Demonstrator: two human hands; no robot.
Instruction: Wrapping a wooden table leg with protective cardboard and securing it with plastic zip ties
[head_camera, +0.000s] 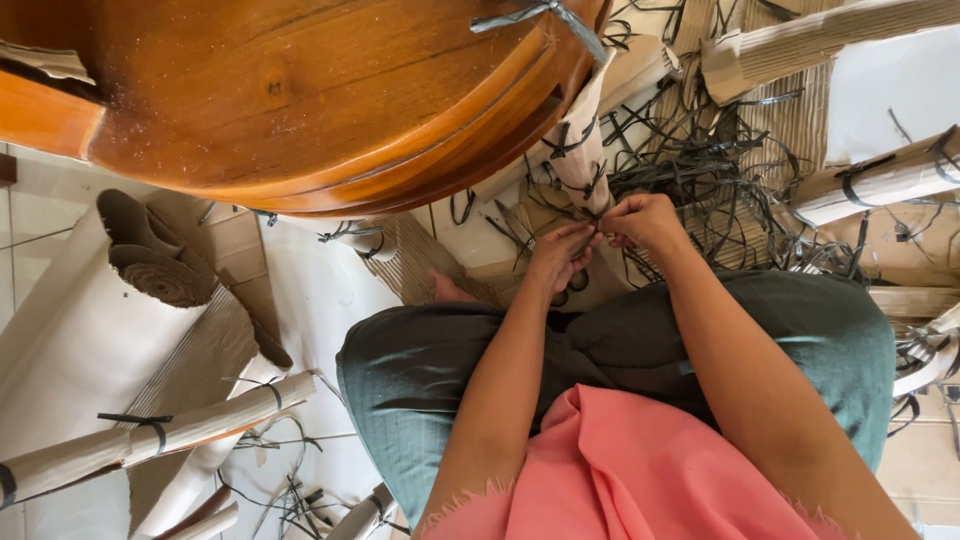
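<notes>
Two hands meet on a dark strap (588, 215) tied round a paper-wrapped table leg (580, 150), which slants down from the round wooden tabletop (280, 90) and ends just above the knuckles. The strap sits directly between the two hands, at their fingertips. The left hand (560, 255) is curled, fingers bunched together and pinching the strap from the near side; a slim dark object runs through its fingers, too small to identify. The right hand (645, 220) is likewise closed, thumb and fingertips pressed together on the strap end from the far side, knuckles raised. The two hands touch or nearly touch at the fingertips. Both forearms extend forward from the body, converging over the lap; the left forearm rises steeply, the right crosses the right knee at a shallower slant. The person is seated on the floor in green trousers (420, 380) and a pink top (620, 470), with a bare foot (450, 292) just left of the left hand. Beyond and right of the right hand lies a tangle of cut dark straps (700, 160) on corrugated cardboard (790, 120). Well left of the hands lie further wrapped, strapped legs (160, 435) and a roll of corrugated card (150, 265).
</notes>
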